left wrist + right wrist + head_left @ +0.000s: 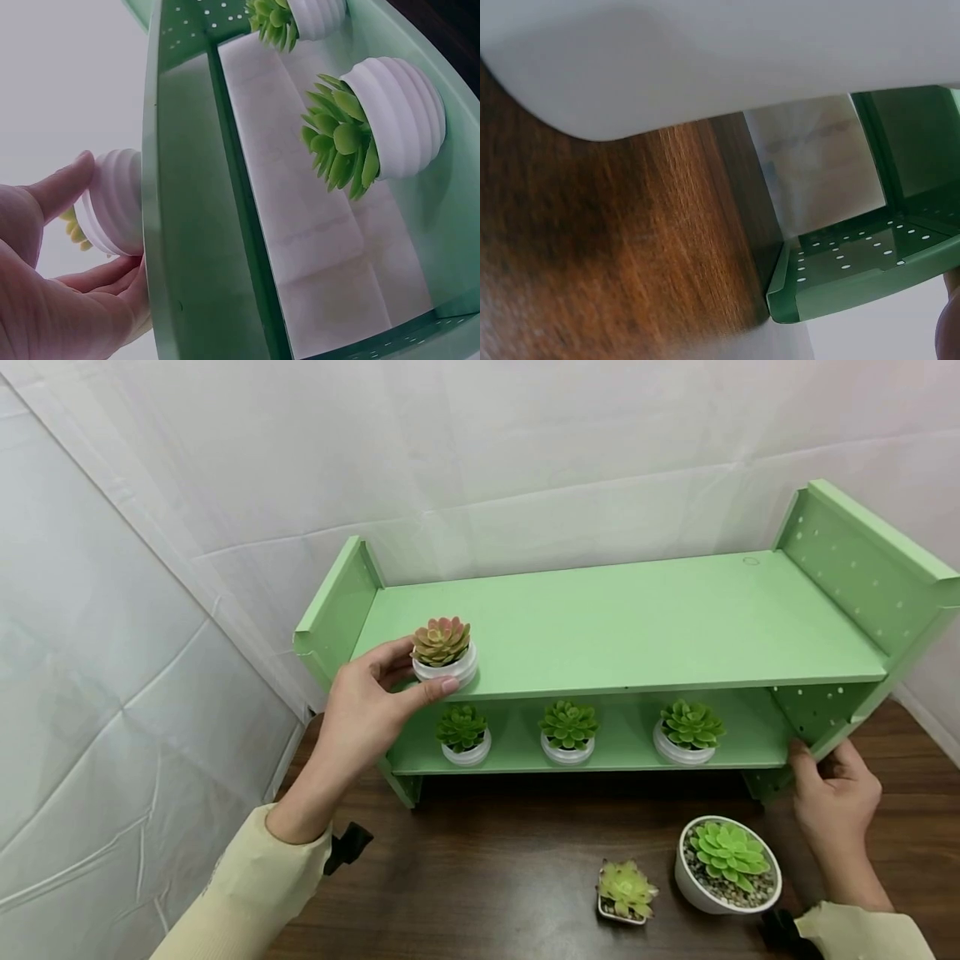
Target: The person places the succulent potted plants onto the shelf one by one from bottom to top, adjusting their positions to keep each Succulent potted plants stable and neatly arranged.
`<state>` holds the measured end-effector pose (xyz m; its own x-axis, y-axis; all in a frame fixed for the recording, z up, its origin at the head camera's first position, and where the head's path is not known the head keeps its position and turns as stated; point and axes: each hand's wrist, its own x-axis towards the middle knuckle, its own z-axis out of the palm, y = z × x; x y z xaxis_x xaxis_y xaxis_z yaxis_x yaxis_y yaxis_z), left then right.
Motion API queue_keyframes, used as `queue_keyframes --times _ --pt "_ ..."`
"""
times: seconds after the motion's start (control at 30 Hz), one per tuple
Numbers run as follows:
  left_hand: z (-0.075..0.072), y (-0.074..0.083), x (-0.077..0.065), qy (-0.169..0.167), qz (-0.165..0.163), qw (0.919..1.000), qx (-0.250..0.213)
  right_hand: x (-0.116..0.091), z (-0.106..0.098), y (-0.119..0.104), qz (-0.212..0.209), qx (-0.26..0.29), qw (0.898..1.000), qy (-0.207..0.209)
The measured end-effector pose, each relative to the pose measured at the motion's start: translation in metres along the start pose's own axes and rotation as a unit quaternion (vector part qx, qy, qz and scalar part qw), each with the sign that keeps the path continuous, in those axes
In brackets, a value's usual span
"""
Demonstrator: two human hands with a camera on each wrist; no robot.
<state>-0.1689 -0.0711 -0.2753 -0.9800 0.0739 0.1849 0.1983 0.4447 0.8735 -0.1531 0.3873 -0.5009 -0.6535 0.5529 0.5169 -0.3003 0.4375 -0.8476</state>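
Note:
My left hand (pixel 360 718) holds a white ribbed pot with a pink-tipped succulent (pixel 447 667), thumb on the near side and fingers behind. The pot is at the front left edge of the upper board of a green two-tier shelf (pixel 630 618). In the left wrist view, the pot (pixel 116 202) stands right at the board's edge. At the shelf's lower right, my right hand (pixel 836 802) grips the side panel, thumb inside and fingers outside. Only a bit of that hand (pixel 950 322) shows in the right wrist view.
Three green potted succulents (pixel 567 732) stand in a row on the lower board. Before the shelf, a small square-potted succulent (pixel 626 892) and a larger round-potted one (pixel 727 866) stand on the dark wooden table (pixel 480 877). White cloth (pixel 525 452) hangs behind.

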Motion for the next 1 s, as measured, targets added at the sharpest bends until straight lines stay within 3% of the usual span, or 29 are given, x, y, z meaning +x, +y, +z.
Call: queue_keyframes --times 1.0 --pt "-0.0063 0.0002 -0.0008 -0.018 -0.001 0.9998 0.003 0.0005 0.0011 0.0018 -0.002 0.011 1.0 0.005"
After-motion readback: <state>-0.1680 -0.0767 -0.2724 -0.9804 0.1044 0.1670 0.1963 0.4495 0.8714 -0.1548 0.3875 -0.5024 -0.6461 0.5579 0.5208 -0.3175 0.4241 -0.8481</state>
